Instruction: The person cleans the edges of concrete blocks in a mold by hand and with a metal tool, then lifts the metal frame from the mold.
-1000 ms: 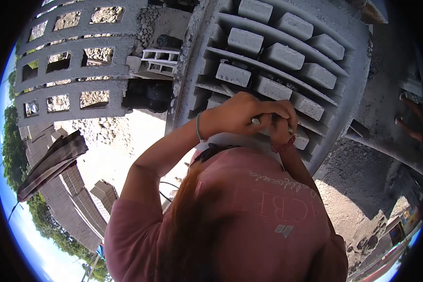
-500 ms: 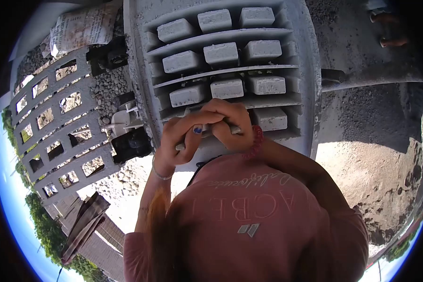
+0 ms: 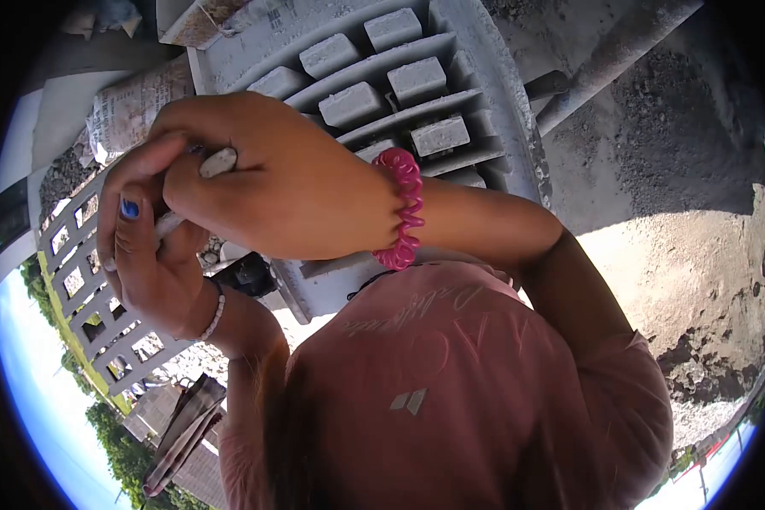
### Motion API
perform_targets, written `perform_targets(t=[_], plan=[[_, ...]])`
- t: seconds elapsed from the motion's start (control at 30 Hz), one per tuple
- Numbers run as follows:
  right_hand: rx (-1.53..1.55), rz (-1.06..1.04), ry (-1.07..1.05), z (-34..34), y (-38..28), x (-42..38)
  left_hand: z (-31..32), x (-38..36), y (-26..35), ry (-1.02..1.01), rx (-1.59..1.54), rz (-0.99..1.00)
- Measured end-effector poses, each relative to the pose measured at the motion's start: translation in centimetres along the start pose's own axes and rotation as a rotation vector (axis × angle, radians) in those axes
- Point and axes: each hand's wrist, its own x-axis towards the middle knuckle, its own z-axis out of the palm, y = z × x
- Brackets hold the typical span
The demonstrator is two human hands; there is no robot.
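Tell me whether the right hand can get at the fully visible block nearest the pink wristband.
Probably yes: nothing covers the block, but the right hand grips a small pale object close against the left hand and may need freeing first.

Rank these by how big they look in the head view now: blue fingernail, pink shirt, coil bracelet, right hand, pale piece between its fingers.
Largest to smallest:
1. pink shirt
2. right hand
3. coil bracelet
4. pale piece
5. blue fingernail
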Motion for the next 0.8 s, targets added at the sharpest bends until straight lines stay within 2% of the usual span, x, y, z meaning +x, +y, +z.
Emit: perform_targets(t=[0.07, 0.13, 0.17, 0.23, 0.3, 0.37, 0.43, 0.53, 0.6, 0.67, 0.7, 0.8], plan=[[0.068, 0.161, -0.014, -0.2, -2.7, 1.0, 0.6, 1.2, 2.2, 0.116, -0.039, -0.126], [0.107, 0.147, -0.035, -1.1, -5.1, 1.1, -0.4, 2.1, 3.6, -0.194, -0.074, -0.074], [0.116, 0.054, -0.040, -2.0, -6.3, 0.7, -0.8, 2.4, 4.0, -0.350, -0.089, -0.050], [-0.112, 0.029, -0.095, -1.5, -5.9, 1.6, -0.1, 2.9, 4.4, -0.416, -0.177, 0.018], [0.113, 0.239, 0.031, -0.8, -8.4, 2.3, 1.5, 3.4, 4.9, -0.490, -0.331, 0.060], [0.262, 0.317, 0.102, -1.3, -9.4, 2.0, 3.6, 2.9, 6.1, -0.283, -0.268, 0.030], [0.294, 0.279, 0.123, -2.7, -9.1, 0.8, 4.9, 2.8, 6.9, -0.208, -0.261, 0.009], [0.147, 0.265, 0.154, -4.3, -9.7, 0.5, 6.1, 3.7, 6.5, -0.270, -0.308, 0.027], [0.159, 0.225, 0.180, -4.7, -10.1, 0.2, 7.4, 4.2, 6.0, -0.257, -0.331, 0.049], [-0.347, -0.033, 0.189, -6.1, -10.0, -0.1, 8.8, 4.3, 6.0, -0.218, -0.362, 0.041], [-0.854, -0.278, 0.168, -7.7, -9.1, -0.4, 9.5, 4.4, 6.2, -0.189, -0.378, 0.031], [-1.332, -0.481, 0.077, -10.2, -8.3, -1.3, 10.8, 5.5, 3.5, -0.249, -0.292, 0.221]])
